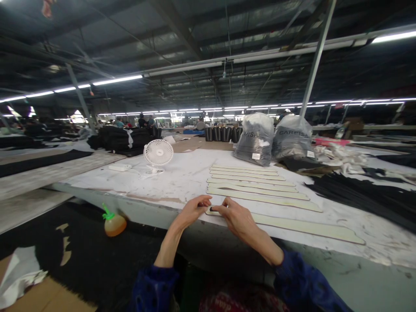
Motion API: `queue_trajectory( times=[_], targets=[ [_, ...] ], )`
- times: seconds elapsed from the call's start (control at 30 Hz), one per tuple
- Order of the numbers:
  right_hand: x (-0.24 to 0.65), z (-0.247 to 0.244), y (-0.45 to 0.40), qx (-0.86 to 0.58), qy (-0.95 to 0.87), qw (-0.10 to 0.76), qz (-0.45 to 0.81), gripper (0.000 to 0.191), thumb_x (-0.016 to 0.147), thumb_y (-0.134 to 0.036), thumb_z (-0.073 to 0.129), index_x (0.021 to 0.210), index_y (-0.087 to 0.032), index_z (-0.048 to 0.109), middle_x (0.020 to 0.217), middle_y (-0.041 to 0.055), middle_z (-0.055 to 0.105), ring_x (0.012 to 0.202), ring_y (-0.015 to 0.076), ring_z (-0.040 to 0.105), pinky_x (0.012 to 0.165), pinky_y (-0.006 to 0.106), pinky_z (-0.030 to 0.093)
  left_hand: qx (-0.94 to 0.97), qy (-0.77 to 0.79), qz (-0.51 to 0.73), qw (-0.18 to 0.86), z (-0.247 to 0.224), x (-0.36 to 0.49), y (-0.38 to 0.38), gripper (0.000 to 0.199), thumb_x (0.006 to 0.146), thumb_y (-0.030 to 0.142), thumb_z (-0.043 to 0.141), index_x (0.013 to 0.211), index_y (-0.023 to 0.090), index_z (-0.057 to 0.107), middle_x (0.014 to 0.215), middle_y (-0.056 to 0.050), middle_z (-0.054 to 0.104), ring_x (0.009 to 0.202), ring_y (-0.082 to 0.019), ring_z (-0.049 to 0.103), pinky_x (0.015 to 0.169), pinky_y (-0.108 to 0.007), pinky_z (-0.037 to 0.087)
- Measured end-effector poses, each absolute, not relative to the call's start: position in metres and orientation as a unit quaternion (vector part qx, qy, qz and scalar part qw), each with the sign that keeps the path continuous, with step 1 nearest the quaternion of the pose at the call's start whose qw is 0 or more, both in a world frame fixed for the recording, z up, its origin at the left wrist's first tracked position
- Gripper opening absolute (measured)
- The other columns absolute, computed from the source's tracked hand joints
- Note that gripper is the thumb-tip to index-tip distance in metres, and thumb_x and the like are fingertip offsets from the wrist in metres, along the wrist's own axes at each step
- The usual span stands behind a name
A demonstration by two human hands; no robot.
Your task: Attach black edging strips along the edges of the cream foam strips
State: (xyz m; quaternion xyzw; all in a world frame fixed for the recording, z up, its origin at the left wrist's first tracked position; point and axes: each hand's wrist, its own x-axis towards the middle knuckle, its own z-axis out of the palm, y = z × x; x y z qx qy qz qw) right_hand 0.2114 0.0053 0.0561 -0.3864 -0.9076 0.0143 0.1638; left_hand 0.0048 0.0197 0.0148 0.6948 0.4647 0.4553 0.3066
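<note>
The near pale strip (305, 227) lies along the front edge of the counter (182, 177), and its left end is under the hands, where the work seems unfinished. The right hand (238, 219) has a fingertip at a small black piece (212, 209); whether its grip is closed on it, I cannot tell. The left hand (194, 208) bends its fingers beside this end, its grip also unclear. Behind lie other pale strips (266, 200); whether these are finished or waiting, I cannot tell.
</note>
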Motion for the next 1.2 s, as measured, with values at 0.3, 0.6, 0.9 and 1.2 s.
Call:
queue_trajectory(
  times=[0.3, 0.6, 0.9, 1.2],
  targets=[
    [0.209, 0.054, 0.007, -0.394, -0.913, 0.100, -0.013, 0.040, 0.091, -0.018, 0.041, 0.120, -0.036, 0.061, 0.098, 0.0066, 0.053, 0.088, 0.0194, 0.053, 0.065, 0.027, 0.037, 0.696, 0.473, 0.448, 0.302, 0.016, 0.005, 0.019, 0.037, 0.073, 0.012, 0.055, 0.110, 0.017, 0.062, 0.095, -0.005, 0.065, 0.090, -0.015, 0.058, 0.091, -0.034, 0.044],
    [0.202, 0.058, 0.010, -0.381, -0.919, 0.095, -0.013, 0.040, 0.092, -0.017, 0.041, 0.118, -0.038, 0.063, 0.094, 0.0064, 0.053, 0.085, 0.0184, 0.050, 0.067, 0.027, 0.037, 0.695, 0.473, 0.448, 0.304, 0.017, 0.003, 0.018, 0.041, 0.071, 0.008, 0.054, 0.110, 0.018, 0.062, 0.095, -0.005, 0.066, 0.089, -0.015, 0.057, 0.091, -0.033, 0.045],
    [0.200, 0.057, 0.015, -0.367, -0.925, 0.102, -0.013, 0.040, 0.091, -0.017, 0.041, 0.115, -0.041, 0.064, 0.091, 0.0058, 0.053, 0.084, 0.0183, 0.050, 0.067, 0.026, 0.037, 0.696, 0.482, 0.438, 0.303, 0.018, 0.004, 0.017, 0.036, 0.078, 0.017, 0.053, 0.113, 0.019, 0.060, 0.100, -0.006, 0.066, 0.094, -0.017, 0.058, 0.092, -0.034, 0.043],
    [0.201, 0.058, 0.016, -0.366, -0.926, 0.098, -0.011, 0.045, 0.090, -0.016, 0.041, 0.119, -0.044, 0.061, 0.092, 0.0057, 0.055, 0.085, 0.0186, 0.054, 0.066, 0.026, 0.037, 0.733, 0.474, 0.409, 0.267, 0.026, 0.009, 0.013, 0.015, 0.071, 0.011, 0.055, 0.078, 0.017, 0.066, 0.090, -0.005, 0.063, 0.090, -0.018, 0.058, 0.084, -0.031, 0.043]
  ],
)
